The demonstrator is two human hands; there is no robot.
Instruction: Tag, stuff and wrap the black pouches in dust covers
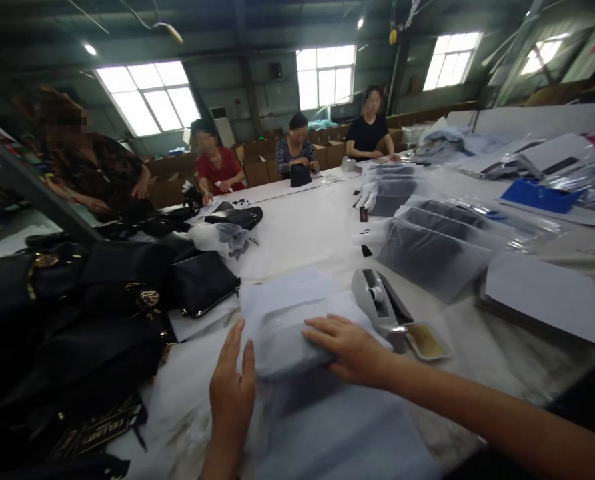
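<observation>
A bundle wrapped in white tissue paper [287, 333] lies on the table in front of me, with something dark showing faintly through it. Across its upper right side rests my right hand [355, 350], palm down with the fingers stretched out. My left hand [232, 387] stands at the bundle's left edge, fingers up and thumb apart, gripping nothing. Beneath and nearer to me spreads more white paper [337, 433]. A grey tape dispenser [375, 300] stands just beyond my right hand, beside a small white dish [429, 341] with a yellowish sponge-like filling.
Black handbags [122, 287] with gold fittings are piled on the left. Wrapped bags [427, 247] overlap in a row at right, near a stack of white sheets [547, 293] and a blue item [540, 195]. Several co-workers stand or sit around the far side of the table.
</observation>
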